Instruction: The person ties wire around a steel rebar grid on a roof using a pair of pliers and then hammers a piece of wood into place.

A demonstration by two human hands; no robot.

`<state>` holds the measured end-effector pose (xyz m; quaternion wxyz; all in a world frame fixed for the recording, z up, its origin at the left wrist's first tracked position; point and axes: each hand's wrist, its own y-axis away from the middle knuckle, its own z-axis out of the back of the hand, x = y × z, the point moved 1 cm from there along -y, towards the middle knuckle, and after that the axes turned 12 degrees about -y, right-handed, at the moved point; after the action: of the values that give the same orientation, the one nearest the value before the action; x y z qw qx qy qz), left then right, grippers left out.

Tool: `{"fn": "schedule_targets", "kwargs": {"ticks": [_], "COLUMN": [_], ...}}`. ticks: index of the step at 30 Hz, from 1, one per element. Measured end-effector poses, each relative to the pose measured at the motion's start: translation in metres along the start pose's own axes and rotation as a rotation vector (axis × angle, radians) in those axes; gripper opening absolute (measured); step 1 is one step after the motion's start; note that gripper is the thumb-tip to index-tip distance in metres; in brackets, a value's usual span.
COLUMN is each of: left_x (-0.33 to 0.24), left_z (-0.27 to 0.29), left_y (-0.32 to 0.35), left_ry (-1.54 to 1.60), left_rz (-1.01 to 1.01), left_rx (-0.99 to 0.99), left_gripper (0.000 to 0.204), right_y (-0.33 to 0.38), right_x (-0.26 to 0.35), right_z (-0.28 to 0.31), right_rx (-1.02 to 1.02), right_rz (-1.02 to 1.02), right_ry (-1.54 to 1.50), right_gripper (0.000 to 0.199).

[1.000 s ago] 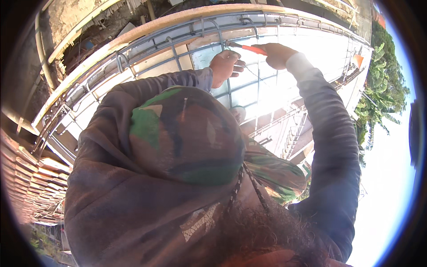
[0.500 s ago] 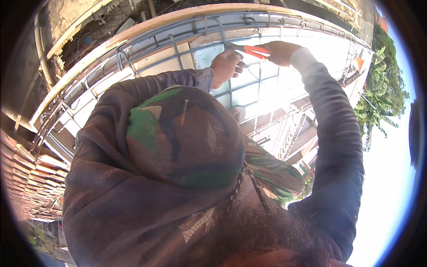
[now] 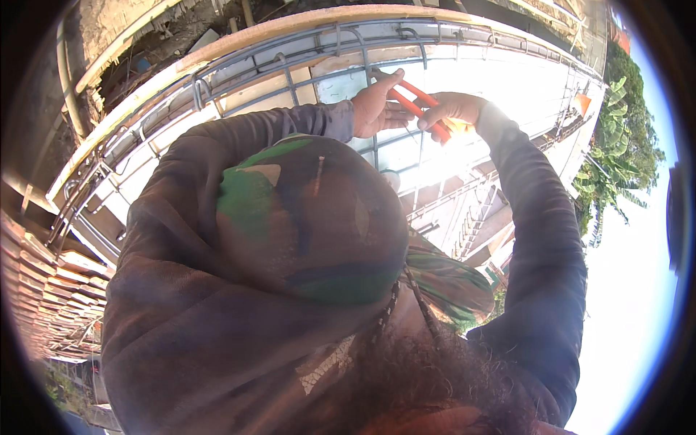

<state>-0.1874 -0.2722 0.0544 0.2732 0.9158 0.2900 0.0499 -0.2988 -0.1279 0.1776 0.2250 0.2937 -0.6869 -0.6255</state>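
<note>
The right hand [image 3: 453, 112] is closed around the handles of a hand tool with two slender orange-red grips [image 3: 419, 93]; the handles stand spread. The tool's head points left, away from the grip, toward the left hand [image 3: 373, 110]. The left hand is open, fingers extended toward the handles; contact with the tool cannot be determined. Left of the grip, beyond the left hand, runs a grid of grey steel bars [image 3: 289, 78]. Farther out, above the grip, a pale curved wooden edge board [image 3: 290, 24] borders the grid.
</note>
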Motion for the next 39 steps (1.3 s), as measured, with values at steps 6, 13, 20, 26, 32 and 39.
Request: {"fn": "schedule_targets", "kwargs": {"ticks": [6, 13, 20, 26, 32, 39], "left_x": [0.001, 0.004, -0.002, -0.002, -0.005, 0.000], "left_z": [-0.017, -0.025, -0.009, -0.014, -0.023, -0.004], "left_y": [-0.035, -0.053, -0.041, -0.064, -0.058, -0.052], "left_ry": [0.192, 0.119, 0.154, 0.333, 0.143, 0.199], "left_rz": [-0.110, -0.116, -0.202, -0.151, -0.125, -0.200], "left_rx": [-0.125, -0.306, -0.136, -0.140, -0.320, -0.119], "left_gripper": [0.029, 0.037, 0.044, 0.042, 0.039, 0.041], "right_y": [0.006, 0.001, 0.016, 0.016, -0.017, 0.007], "right_x": [-0.005, -0.008, 0.024, -0.005, -0.013, 0.025], "right_z": [-0.018, -0.034, 0.001, -0.030, -0.022, -0.002], "right_rx": [-0.398, -0.708, -0.112, -0.713, -0.922, -0.183], "right_rz": [0.181, 0.114, -0.048, 0.268, 0.273, -0.165], "right_ry": [0.649, 1.104, 0.177, 1.127, 1.355, 0.331], "right_gripper": [0.046, 0.038, 0.040, 0.033, 0.028, 0.046]}}
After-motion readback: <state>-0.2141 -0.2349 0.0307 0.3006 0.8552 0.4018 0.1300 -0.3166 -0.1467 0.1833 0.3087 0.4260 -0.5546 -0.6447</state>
